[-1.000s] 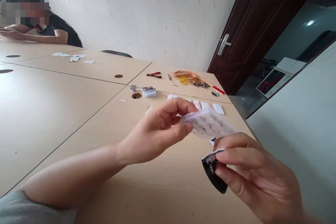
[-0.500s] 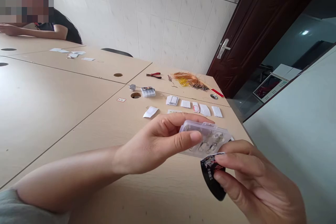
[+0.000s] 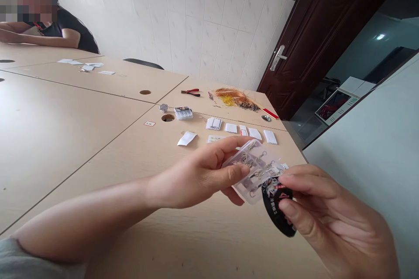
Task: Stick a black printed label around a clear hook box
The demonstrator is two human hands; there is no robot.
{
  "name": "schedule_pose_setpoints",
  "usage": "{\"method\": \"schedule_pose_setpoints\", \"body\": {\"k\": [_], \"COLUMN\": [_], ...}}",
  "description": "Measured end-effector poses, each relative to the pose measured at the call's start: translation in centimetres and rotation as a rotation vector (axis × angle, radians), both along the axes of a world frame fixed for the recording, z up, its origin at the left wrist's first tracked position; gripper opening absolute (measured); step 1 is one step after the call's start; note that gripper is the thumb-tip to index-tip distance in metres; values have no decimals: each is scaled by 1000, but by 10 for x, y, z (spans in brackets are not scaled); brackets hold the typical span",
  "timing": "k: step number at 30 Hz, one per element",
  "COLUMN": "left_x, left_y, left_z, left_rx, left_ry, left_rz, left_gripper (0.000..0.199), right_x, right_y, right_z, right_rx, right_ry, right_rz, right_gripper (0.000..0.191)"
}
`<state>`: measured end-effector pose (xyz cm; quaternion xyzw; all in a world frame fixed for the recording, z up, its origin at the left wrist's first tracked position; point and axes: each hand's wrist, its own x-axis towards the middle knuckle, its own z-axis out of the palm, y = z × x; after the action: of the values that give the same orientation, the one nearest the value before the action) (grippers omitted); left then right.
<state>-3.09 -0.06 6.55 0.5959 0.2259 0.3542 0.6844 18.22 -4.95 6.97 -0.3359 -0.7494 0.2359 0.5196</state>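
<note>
My left hand (image 3: 206,174) grips a small clear plastic box (image 3: 244,189) by its left side, thumb on the face and fingers behind. Through the plastic show several fish hooks (image 3: 258,174) with ringed ends, lying in compartments. My right hand (image 3: 330,209) pinches a black label (image 3: 278,211) with a curved edge, printed with red and white marks. The label hangs just in front of the box's lower right corner and hides part of it; whether the two touch I cannot tell. Both hands are above the table (image 3: 157,239).
Behind the hands lie several stacks of white cards (image 3: 214,124), a crumpled white sheet (image 3: 187,138) and another clear box (image 3: 183,113) with a black label. Farther back are red-handled pliers (image 3: 190,92) and a copper-coloured wire bundle (image 3: 234,98). A person (image 3: 70,30) sits at the far left.
The box has turned and tilted so its hooks face me more. My right hand has moved right and slightly up with the black label.
</note>
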Motion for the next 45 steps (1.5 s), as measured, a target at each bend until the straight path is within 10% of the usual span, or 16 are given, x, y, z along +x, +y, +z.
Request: {"method": "schedule_pose_setpoints", "body": {"k": [11,24,45], "left_x": [-3,-7,0], "left_y": [-8,-16,-23], "left_z": [7,9,6], "left_rx": [392,238,496], "left_ry": [180,163,138], "left_rz": [155,4,161], "left_gripper": [34,48,33], "right_x": [0,-1,-10], "right_y": [-6,-10,-14], "right_z": [4,0,0], "right_rx": [-2,-56,12], "right_ry": [-101,-72,-114], "right_rz": [-120,-200,-209], "right_gripper": [32,31,32]}}
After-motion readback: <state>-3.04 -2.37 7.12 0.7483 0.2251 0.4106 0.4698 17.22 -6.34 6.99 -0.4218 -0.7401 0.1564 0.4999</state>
